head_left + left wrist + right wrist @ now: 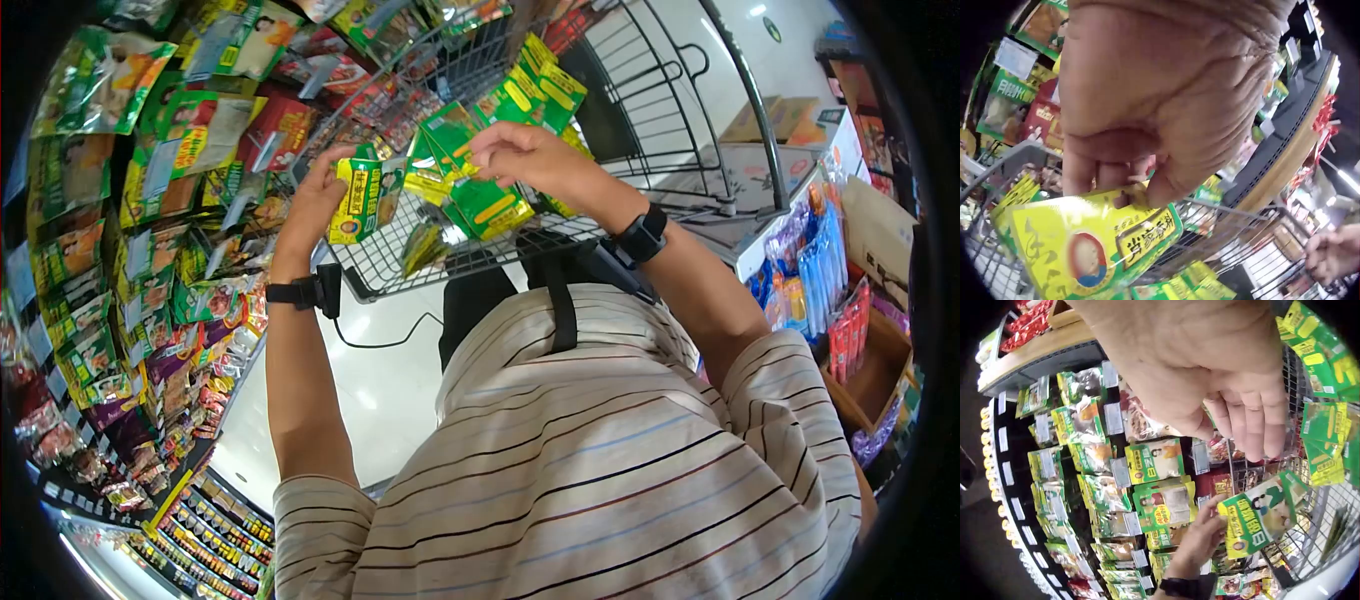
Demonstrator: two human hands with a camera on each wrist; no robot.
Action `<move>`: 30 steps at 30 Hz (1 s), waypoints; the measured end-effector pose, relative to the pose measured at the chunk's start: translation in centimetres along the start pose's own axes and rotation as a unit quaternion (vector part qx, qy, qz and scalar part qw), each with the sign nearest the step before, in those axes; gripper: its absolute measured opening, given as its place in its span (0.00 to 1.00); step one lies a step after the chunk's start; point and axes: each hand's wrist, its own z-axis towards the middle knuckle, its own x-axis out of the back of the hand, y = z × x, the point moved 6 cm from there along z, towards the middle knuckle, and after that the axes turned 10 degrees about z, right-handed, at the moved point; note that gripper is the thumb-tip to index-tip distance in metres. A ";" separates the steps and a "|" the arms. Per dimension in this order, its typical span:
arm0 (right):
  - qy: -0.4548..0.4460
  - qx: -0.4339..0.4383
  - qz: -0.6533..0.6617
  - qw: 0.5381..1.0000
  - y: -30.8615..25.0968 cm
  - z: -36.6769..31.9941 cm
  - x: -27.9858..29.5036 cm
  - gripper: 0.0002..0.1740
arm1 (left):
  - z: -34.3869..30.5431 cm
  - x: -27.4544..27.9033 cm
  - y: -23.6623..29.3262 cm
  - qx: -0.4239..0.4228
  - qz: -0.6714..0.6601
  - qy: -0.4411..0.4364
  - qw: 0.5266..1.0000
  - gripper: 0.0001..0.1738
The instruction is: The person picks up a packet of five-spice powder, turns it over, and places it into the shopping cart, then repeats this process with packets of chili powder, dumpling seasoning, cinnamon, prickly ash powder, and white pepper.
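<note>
My left hand pinches a yellow-and-green food packet by its edge, over the cart's near left corner. The left wrist view shows the thumb and fingers of that hand on the packet's upper edge; more green shows behind it. My right hand hovers over green packets in the cart, its fingers loosely bent. Nothing shows between the fingers of the right hand in the right wrist view, where the held packet is below it.
The wire shopping cart stands in front of my body, with several green packets inside. Shelves of hanging packets line the left side. Cardboard boxes and a rack of bagged goods are at the right. A cable hangs from my left wrist.
</note>
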 end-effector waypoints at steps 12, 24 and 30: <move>-0.116 0.100 -0.190 0.970 -10.0 0.0 -7.3 0.19 | -7.2 2.5 17.0 -0.160 -0.083 -0.030 0.983 0.27; -0.053 0.064 0.062 0.995 -11.2 -0.7 -4.6 0.17 | -8.6 3.0 11.9 -0.089 -0.227 0.134 0.960 0.24; -0.048 0.072 0.088 0.992 -12.8 -1.1 -4.6 0.17 | -9.1 -1.1 12.3 -0.103 -0.301 0.111 0.942 0.19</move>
